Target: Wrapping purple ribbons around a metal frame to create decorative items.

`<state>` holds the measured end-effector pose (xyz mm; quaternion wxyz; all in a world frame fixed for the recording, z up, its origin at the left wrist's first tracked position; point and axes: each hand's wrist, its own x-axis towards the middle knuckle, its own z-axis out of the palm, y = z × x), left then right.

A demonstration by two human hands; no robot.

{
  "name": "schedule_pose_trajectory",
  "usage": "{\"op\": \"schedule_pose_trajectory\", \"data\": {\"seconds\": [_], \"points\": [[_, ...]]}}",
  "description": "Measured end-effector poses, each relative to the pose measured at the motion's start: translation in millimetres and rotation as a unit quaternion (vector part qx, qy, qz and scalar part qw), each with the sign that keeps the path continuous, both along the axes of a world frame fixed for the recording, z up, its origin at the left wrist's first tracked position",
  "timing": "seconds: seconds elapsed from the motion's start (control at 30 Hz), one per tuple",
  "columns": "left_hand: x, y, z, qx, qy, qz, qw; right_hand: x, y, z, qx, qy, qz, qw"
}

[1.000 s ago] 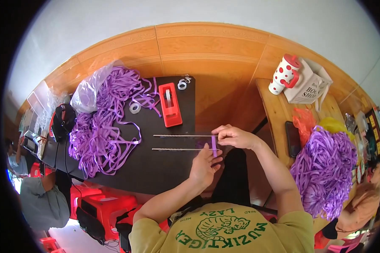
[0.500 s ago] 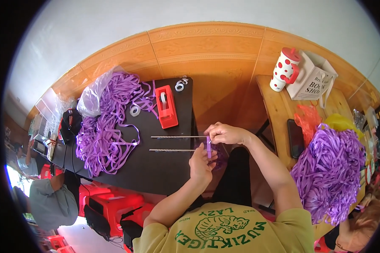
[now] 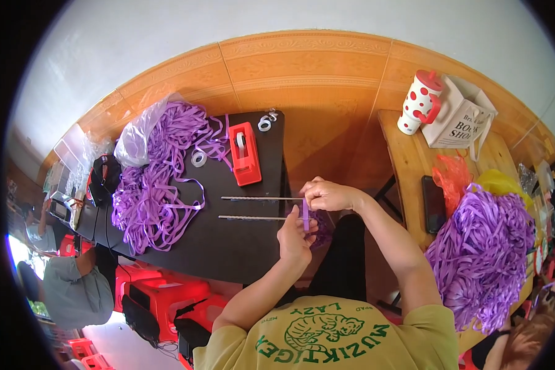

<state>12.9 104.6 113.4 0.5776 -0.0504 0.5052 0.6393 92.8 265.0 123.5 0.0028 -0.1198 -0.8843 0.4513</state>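
Two thin twisted metal rods (image 3: 253, 217) lie parallel on the black table (image 3: 240, 253), their right ends reaching past its edge. A strip of purple ribbon (image 3: 306, 216) runs across the space between them at those ends. My right hand (image 3: 330, 196) is closed with its fingertips pinching the ribbon by the far rod. At the near rod, my left hand (image 3: 296, 237) holds the ribbon's lower part between thumb and fingers. Below my hands hangs more purple ribbon (image 3: 320, 228), partly hidden.
On the black table are a purple ribbon heap (image 3: 145, 209), a red tape dispenser (image 3: 245, 154) and tape rolls (image 3: 198, 159). To the right, a wooden table (image 3: 407, 145) bears a spotted tumbler (image 3: 420, 102), a paper bag (image 3: 456, 117), a phone (image 3: 433, 203) and another ribbon pile (image 3: 481, 253). People sit nearby.
My hands stay at the rod ends with the ribbon, their fingers shifting only slightly. The view has moved a little, and the person at the lower right has changed position.
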Motion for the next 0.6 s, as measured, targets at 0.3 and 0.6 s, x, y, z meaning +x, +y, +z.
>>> {"op": "schedule_pose_trajectory", "data": {"seconds": [0.3,0.6], "points": [[5,9,6,-0.029,0.033,0.034,0.998,0,5,-10,-0.023,0.008,-0.012,1.000],[5,13,-4,-0.049,0.068,0.079,0.993,3,2,-1,0.002,-0.017,-0.020,1.000]]}}
